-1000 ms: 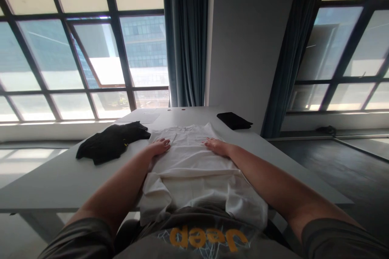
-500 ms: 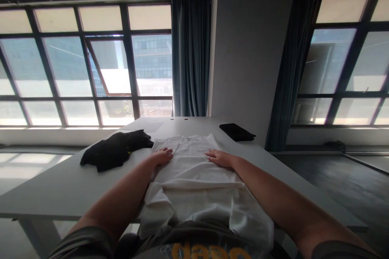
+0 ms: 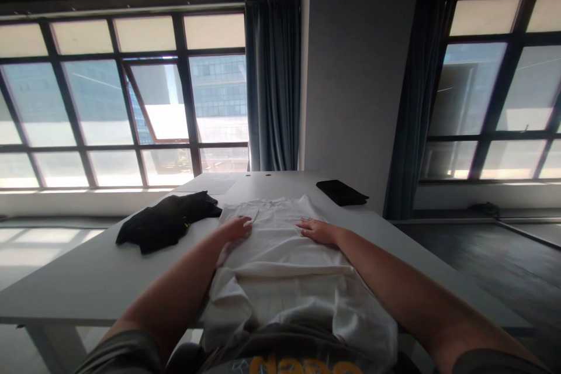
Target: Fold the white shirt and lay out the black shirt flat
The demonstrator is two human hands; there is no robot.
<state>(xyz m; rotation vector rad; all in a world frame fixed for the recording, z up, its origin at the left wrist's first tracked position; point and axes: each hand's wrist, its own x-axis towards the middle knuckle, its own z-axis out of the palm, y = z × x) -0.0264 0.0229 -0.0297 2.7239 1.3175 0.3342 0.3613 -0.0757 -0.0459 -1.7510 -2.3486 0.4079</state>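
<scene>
A white garment, seemingly a shirt (image 3: 280,251), is spread on the table in front of me. Its near end hangs over the front edge by my body, with loose folds across the lower half. On its left side lies my left hand (image 3: 238,227), palm down with fingers out. My right hand (image 3: 318,230) rests flat on the right side, fingers stretched toward the middle. Both hands touch the cloth and grip nothing.
The white table (image 3: 83,286) extends away to a grey pillar (image 3: 350,82). A crumpled black garment (image 3: 164,222) lies to the left. A folded black cloth (image 3: 342,192) lies at the far right. Beyond are windows and a blue curtain (image 3: 272,87).
My left hand has shifted very slightly on the white cloth. The right hand stays nearly in place, and the whole view has tilted a little.
</scene>
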